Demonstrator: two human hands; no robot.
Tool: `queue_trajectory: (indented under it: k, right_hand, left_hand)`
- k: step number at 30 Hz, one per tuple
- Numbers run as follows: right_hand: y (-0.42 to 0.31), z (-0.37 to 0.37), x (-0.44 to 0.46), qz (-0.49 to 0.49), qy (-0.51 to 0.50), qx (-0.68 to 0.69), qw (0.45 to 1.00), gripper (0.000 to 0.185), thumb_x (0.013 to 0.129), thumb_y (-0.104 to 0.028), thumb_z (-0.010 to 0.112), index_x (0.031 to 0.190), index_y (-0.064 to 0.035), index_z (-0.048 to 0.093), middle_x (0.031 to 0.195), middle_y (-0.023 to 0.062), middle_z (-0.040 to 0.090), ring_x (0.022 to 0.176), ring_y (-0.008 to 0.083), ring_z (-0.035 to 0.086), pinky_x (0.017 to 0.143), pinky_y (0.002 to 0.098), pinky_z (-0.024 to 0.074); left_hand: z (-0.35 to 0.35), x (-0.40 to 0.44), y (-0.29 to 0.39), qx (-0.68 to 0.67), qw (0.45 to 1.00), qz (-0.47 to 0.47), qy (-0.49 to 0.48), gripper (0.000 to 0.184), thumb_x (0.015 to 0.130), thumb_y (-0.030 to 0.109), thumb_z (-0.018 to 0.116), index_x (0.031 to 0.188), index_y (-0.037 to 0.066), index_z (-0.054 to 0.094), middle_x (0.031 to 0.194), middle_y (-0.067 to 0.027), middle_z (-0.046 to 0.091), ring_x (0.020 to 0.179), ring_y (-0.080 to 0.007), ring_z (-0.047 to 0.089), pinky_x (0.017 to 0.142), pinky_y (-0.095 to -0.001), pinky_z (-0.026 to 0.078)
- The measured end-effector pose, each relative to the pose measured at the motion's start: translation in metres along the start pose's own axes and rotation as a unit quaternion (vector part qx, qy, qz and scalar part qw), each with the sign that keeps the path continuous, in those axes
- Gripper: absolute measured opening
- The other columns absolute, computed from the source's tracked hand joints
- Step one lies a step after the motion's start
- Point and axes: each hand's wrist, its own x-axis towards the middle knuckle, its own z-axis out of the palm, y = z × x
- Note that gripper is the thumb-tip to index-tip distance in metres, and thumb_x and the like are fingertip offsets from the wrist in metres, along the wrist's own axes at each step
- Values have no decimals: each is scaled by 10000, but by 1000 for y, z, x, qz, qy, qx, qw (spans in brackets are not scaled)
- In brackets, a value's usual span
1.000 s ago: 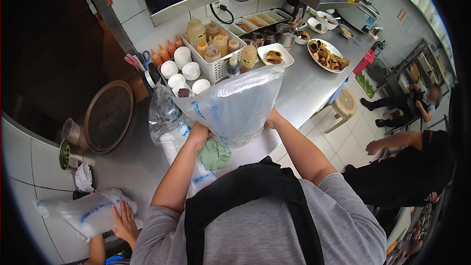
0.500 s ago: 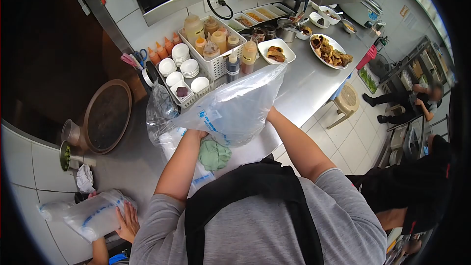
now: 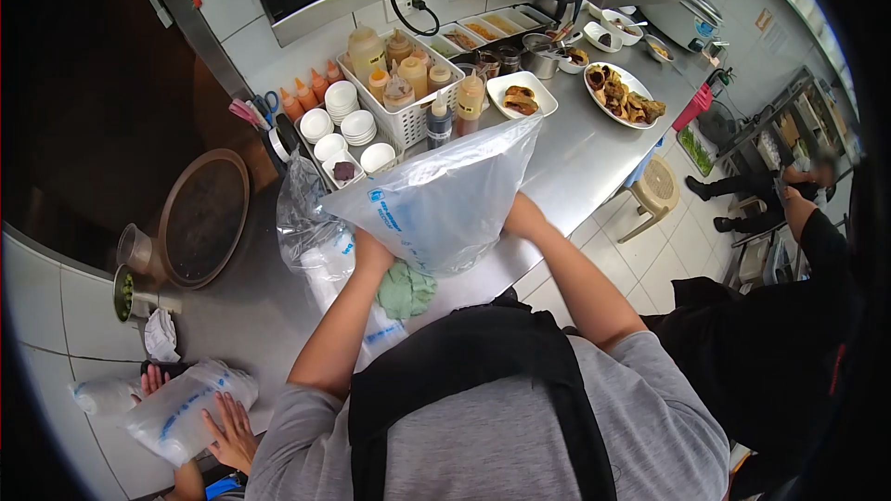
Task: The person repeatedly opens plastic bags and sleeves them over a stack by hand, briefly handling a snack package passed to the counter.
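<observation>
A large clear plastic bag with blue print (image 3: 436,199) stands over the steel counter between my hands. My left hand (image 3: 371,250) is at its lower left side, the fingers hidden behind the plastic. At the lower right side is my right hand (image 3: 524,216), its fingers also out of sight behind the bag. A crumpled green cloth (image 3: 406,290) lies below the bag, beside my left wrist. Flat plastic bags with blue print (image 3: 329,264) lie under my left forearm, and a crumpled clear bag (image 3: 302,209) is farther left.
Sauce bottles fill a white basket (image 3: 408,121), beside small white bowls (image 3: 357,127). A plate of browned food (image 3: 624,97) and a round brown tray (image 3: 204,218) are on the counter. At lower left, another person's hands (image 3: 232,431) touch a filled bag. People are at right.
The bag between my hands has shifted and changed shape, its left corner swinging out and back. The dark-clothed person at right has moved, an arm now reaching toward the seated person.
</observation>
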Motion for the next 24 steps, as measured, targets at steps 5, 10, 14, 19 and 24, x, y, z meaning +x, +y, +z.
queue_trajectory:
  k: [5,10,14,19,24]
  right_hand:
    - [-90,-140,-43,-21,64,562,824,572,847,-204,634,1360,-80,413,1158,86,591,1090,220,550,929,330,439]
    - [-125,-109,-45,-218,11,401,890,788,749,-139,759,1390,-63,307,1260,90,512,1154,190,499,986,340,412]
    - [-96,-44,-43,-168,10,450,877,871,680,-156,810,1372,-16,300,1270,111,496,1146,196,502,977,343,422]
    - [-82,-26,-46,-165,8,448,879,889,689,-196,814,1371,1,279,1275,137,495,1177,210,494,978,350,426]
    - [-30,18,-63,-75,95,35,992,643,631,-131,777,1212,-47,513,1050,163,611,1030,322,560,890,420,438]
  left_hand:
    - [-89,36,88,-469,847,9,252,637,901,333,617,1357,5,316,1208,-163,513,1097,-234,530,966,-349,399]
    - [-55,40,136,-419,895,26,149,846,729,284,792,1354,-15,306,1221,-161,514,1088,-249,550,941,-365,432]
    - [-23,7,98,-339,938,-69,-15,832,610,226,849,1276,-27,419,1151,-161,579,1032,-262,591,909,-389,461]
    - [-3,-30,63,-153,982,-87,-71,677,609,262,841,1160,-1,548,1108,-161,620,1021,-295,604,873,-404,467]
    - [7,-33,46,-17,986,-84,-145,699,580,346,832,1134,4,576,1112,-190,616,1039,-351,578,923,-449,401]
